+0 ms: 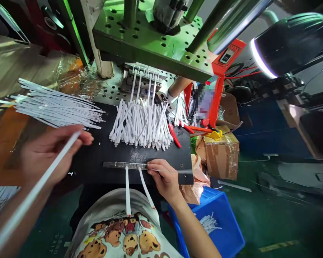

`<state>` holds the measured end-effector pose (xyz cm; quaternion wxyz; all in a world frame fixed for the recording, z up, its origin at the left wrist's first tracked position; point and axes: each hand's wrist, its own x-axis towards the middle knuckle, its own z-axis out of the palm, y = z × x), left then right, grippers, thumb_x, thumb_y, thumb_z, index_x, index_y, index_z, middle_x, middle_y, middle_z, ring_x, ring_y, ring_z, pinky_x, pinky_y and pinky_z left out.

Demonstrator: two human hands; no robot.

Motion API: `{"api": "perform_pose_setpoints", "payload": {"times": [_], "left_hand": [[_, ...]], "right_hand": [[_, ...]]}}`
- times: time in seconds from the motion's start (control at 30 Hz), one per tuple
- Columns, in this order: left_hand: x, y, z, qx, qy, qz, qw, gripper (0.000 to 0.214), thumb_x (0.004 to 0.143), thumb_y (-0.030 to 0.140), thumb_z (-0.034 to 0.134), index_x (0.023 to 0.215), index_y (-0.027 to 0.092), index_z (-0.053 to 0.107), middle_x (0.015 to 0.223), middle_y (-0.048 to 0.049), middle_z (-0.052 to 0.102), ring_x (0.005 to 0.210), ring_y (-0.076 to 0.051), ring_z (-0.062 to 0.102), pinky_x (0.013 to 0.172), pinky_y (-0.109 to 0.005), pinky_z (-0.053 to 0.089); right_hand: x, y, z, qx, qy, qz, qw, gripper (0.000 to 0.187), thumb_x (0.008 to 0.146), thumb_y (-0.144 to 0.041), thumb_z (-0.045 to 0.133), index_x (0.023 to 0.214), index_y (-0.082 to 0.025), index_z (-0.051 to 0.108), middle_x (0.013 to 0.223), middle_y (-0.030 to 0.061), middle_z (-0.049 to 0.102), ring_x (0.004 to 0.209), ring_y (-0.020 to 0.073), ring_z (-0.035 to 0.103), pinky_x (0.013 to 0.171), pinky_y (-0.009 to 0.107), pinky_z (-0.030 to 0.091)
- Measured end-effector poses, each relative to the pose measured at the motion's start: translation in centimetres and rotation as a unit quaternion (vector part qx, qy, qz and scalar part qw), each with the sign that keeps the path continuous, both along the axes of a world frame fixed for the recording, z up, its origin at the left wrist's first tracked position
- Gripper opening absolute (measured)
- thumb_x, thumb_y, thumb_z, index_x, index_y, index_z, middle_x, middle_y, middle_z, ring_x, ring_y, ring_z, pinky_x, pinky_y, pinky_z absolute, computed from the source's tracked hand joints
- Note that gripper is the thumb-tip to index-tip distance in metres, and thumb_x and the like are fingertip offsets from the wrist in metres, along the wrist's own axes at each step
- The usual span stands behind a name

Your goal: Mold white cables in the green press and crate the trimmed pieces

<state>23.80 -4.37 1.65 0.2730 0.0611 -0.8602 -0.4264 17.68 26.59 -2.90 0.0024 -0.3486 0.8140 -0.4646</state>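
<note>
Slanting up from the lower left corner, a long white cable [32, 199] runs flat and smooth into the left hand [52, 152], which pinches it between thumb and curled fingers near its upper end. Below the middle, a printed shirt [118, 233] shows cartoon bears. The right hand [165, 179] has its fingertips bunched and pressed on the right end of a slim metal bar [123, 165]; whether they pinch it I cannot tell. That bar lies across the near edge of a matte black board [102, 150], and two white cables [127, 193] hang from it over the shirt. Farther back, a heap of short white cable pieces [141, 125] with moulded ends fans out on the board, beside a red-handled tool [174, 136]. A sheaf of long white strips [56, 107] lies to the left. Above stands a green perforated steel plate [150, 43].
</note>
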Motion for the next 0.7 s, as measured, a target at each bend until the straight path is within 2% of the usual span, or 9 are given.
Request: {"api": "perform_pose_setpoints", "payload": {"times": [0.03, 0.1, 0.23, 0.43, 0.57, 0.7], "left_hand": [[0.2, 1.3, -0.4, 0.016, 0.005, -0.012, 1.0, 0.022, 0.095, 0.022, 0.061, 0.116, 0.028, 0.065, 0.098, 0.0045, 0.07, 0.083, -0.013, 0.068, 0.076, -0.029, 0.06], [0.4, 3.4, -1.5, 0.009, 0.004, -0.059, 0.998, 0.014, 0.089, 0.016, 0.069, 0.098, 0.025, 0.072, 0.096, 0.0025, 0.07, 0.083, -0.012, 0.068, 0.074, -0.024, 0.058], [1.0, 5.2, -3.5, -0.061, 0.005, -0.161, 0.985, 0.011, 0.09, 0.013, 0.067, 0.099, 0.02, 0.069, 0.094, -0.0011, 0.073, 0.087, -0.014, 0.07, 0.08, -0.026, 0.057], [1.6, 5.4, -3.5, -0.172, -0.011, -0.208, 0.963, 0.01, 0.093, 0.01, 0.06, 0.099, 0.016, 0.065, 0.096, -0.0054, 0.072, 0.089, -0.017, 0.068, 0.083, -0.031, 0.054], [1.7, 5.2, -3.4, -0.196, 0.031, -0.215, 0.956, 0.021, 0.09, 0.006, 0.061, 0.109, 0.014, 0.064, 0.103, -0.0093, 0.072, 0.098, -0.021, 0.069, 0.09, -0.037, 0.055], [1.4, 5.1, -3.5, -0.216, 0.041, -0.208, 0.953, 0.021, 0.09, 0.006, 0.058, 0.109, 0.014, 0.064, 0.102, -0.0095, 0.073, 0.096, -0.021, 0.07, 0.088, -0.036, 0.056]], "right_hand": [[0.3, -0.2, -0.2, -0.006, 0.01, 0.001, 1.0, 0.014, 0.094, -0.013, 0.059, 0.102, -0.021, 0.067, 0.094, 0.0049, 0.072, 0.09, 0.0177, 0.067, 0.081, 0.033, 0.055], [0.4, -0.6, -0.2, -0.009, 0.031, 0.006, 0.999, 0.017, 0.093, -0.011, 0.059, 0.105, -0.021, 0.066, 0.095, 0.0056, 0.071, 0.09, 0.0182, 0.066, 0.081, 0.035, 0.054], [0.2, -1.0, 0.1, 0.031, 0.085, 0.022, 0.996, 0.018, 0.094, -0.009, 0.055, 0.105, -0.02, 0.064, 0.097, 0.0081, 0.07, 0.091, 0.02, 0.064, 0.08, 0.037, 0.054], [0.0, -0.9, -0.2, 0.042, 0.099, 0.044, 0.993, 0.021, 0.094, -0.009, 0.051, 0.108, -0.02, 0.063, 0.099, 0.0097, 0.07, 0.092, 0.0218, 0.063, 0.08, 0.038, 0.054], [0.0, -0.9, -0.3, 0.032, 0.109, 0.044, 0.993, 0.023, 0.094, -0.009, 0.05, 0.109, -0.02, 0.063, 0.098, 0.0099, 0.069, 0.091, 0.0216, 0.063, 0.078, 0.037, 0.054], [0.2, -1.0, -0.7, 0.037, 0.108, 0.048, 0.992, 0.025, 0.095, -0.009, 0.049, 0.112, -0.02, 0.064, 0.1, 0.0099, 0.069, 0.093, 0.0213, 0.063, 0.081, 0.038, 0.055]]}}
